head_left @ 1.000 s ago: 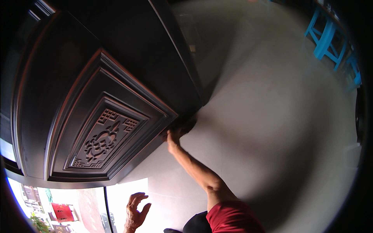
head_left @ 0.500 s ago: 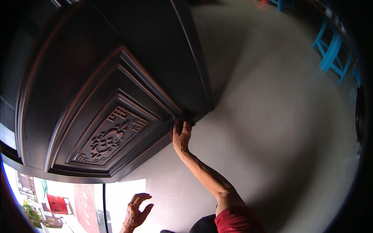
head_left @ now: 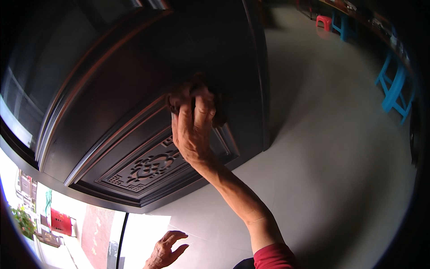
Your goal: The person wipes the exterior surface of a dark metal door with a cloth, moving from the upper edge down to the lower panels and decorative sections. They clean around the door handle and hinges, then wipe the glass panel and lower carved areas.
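A dark cloth (head_left: 219, 112), brownish and bunched, lies under my right hand (head_left: 195, 123), which presses it against a dark door (head_left: 107, 89). The fingers curl over the cloth near the upper corner of a raised panel frame. Below and left of that hand, the door's carved ornament (head_left: 154, 166) shows, partly covered by my wrist. My left hand (head_left: 165, 251) hangs low in front, away from the door. Its thumb and fingers are spread, and it holds nothing.
Grey tiled floor (head_left: 304, 148) stretches to the right of the door. Blue stools (head_left: 394, 92) and a small red stool (head_left: 324, 21) stand beside a long table at the far right. Through the doorway at lower left, a red chair-like object (head_left: 61, 222) and a green plant (head_left: 23, 222) show in bright light.
My right hand has moved up the door with the cloth, from the panel's lower corner to its upper part. The view has shifted. My left hand stays low and spread.
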### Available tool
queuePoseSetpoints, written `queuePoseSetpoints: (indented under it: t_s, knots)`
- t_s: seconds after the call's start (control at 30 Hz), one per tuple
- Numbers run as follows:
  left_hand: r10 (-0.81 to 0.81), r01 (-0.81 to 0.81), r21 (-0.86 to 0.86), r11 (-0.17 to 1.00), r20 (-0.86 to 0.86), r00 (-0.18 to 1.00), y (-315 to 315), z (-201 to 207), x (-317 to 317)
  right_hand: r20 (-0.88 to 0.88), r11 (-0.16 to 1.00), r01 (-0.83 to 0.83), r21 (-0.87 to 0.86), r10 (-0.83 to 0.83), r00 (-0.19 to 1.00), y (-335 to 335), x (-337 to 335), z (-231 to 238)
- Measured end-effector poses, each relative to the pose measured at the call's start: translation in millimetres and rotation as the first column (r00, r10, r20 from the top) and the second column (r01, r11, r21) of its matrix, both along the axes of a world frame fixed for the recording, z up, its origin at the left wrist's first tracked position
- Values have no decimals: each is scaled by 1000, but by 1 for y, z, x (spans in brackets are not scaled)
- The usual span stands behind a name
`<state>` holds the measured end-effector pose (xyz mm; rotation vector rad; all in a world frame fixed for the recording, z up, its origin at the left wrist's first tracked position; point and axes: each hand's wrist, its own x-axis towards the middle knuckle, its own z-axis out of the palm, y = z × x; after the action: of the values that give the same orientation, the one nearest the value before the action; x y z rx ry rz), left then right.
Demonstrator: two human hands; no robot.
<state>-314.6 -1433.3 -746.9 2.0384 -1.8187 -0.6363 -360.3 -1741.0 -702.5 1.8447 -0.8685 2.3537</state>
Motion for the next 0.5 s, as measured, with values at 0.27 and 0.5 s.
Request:
queuePoseSetpoints:
  t_s: [0.27, 0.5]
  knots:
    - [-1, 2, 32, 999, -41, 999, 9, 21, 1, -470, 936, 351, 22, -300, 830, -10, 0, -136]
    - [-68, 69, 26, 997, -50, 996, 19, 28, 7, 39, 949, -227, 218, 224, 974, -2, -39, -128]
